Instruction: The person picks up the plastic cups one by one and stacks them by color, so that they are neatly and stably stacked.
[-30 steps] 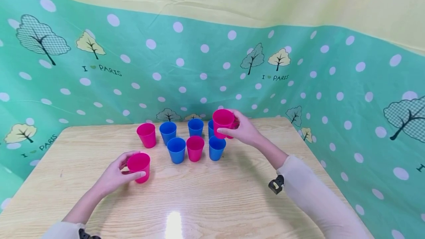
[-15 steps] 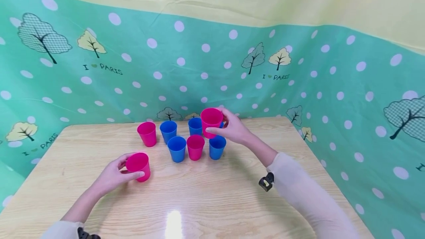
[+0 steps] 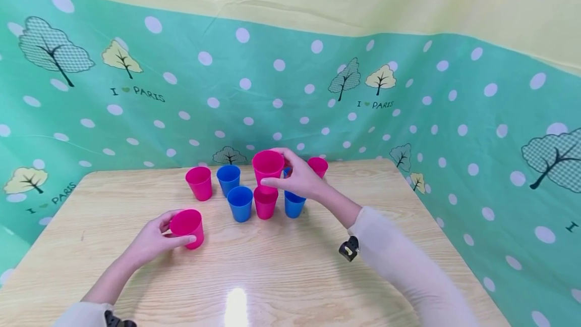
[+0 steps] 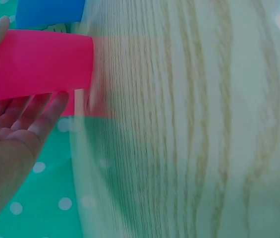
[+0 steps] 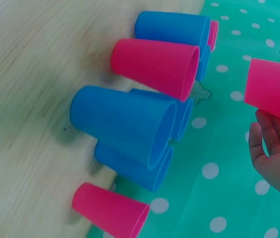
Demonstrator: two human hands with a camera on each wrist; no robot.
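Note:
Near the left of the table, my left hand (image 3: 152, 241) grips an upright pink cup (image 3: 192, 232); the left wrist view shows fingers curled along the side of this pink cup (image 4: 40, 64). My right hand (image 3: 301, 178) holds another pink cup (image 3: 267, 168) up above the table, over the cup group. In the head view it overlaps the rim of a standing pink front cup (image 3: 265, 205) and hides a blue cup behind. That front cup stands between a blue cup (image 3: 240, 206) and a second blue cup (image 3: 294, 206). The right wrist view shows the raised pink cup (image 5: 273, 89) apart from the standing ones.
At the back left stand a pink cup (image 3: 199, 185) and a blue cup (image 3: 228, 181). Another pink cup (image 3: 318, 166) is at the back right, partly behind the right hand. The wooden table (image 3: 272, 276) meets a green dotted cloth (image 3: 254, 90) behind and at the right.
My right hand has carried its pink cup leftward, from above the right-hand blue cups to above the front pink cup, uncovering the back right pink cup. The left hand has stayed almost still.

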